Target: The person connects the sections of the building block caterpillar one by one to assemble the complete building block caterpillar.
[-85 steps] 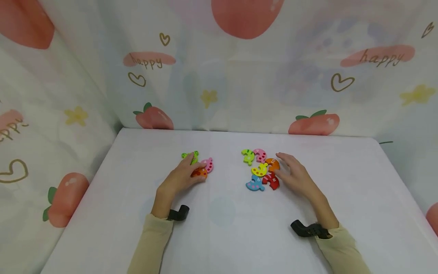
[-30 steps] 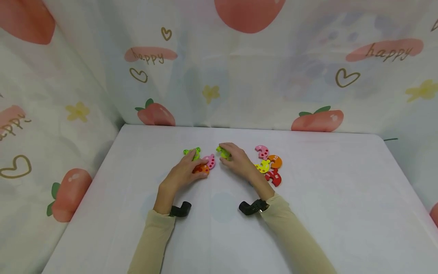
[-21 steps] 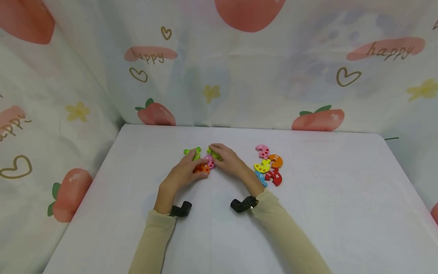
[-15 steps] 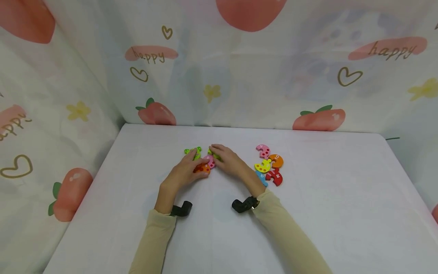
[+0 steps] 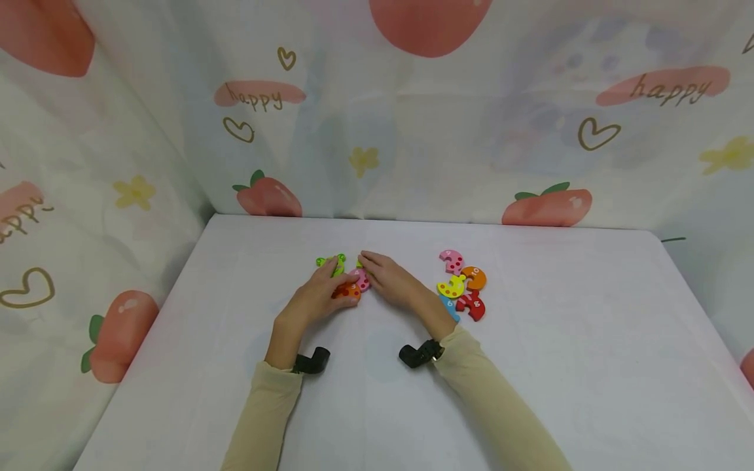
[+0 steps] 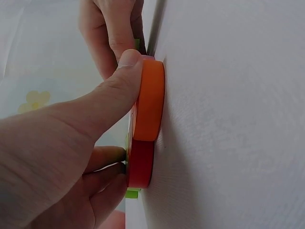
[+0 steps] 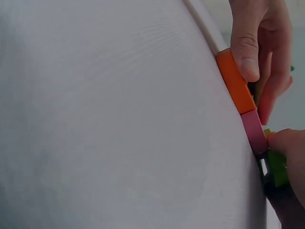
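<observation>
Small flat numbered puzzle pieces lie in two clusters. My left hand (image 5: 309, 297) spans the left cluster, thumb and index finger about the orange puzzle piece (image 6: 151, 100) with dots. Its other fingers rest by the red piece (image 6: 141, 164) and a green piece (image 5: 340, 268). A pink piece (image 5: 362, 281) with dots adjoins the orange one. My right hand (image 5: 391, 281) holds another green puzzle piece (image 7: 277, 167) against the far right side of the pink piece. In the head view its fingers hide most of that green piece.
Right of my right hand lies the other cluster: a pink piece (image 5: 451, 260), an orange piece (image 5: 476, 278), a yellow piece (image 5: 450, 288), a red piece (image 5: 473, 306) and a partly hidden blue piece (image 5: 450, 306). A printed curtain hangs behind the white table (image 5: 559, 340).
My right hand has taken a green piece from the right cluster and carried it left beside the pink piece. Lately its fingers have lowered over the green piece. My left hand has stayed in place.
</observation>
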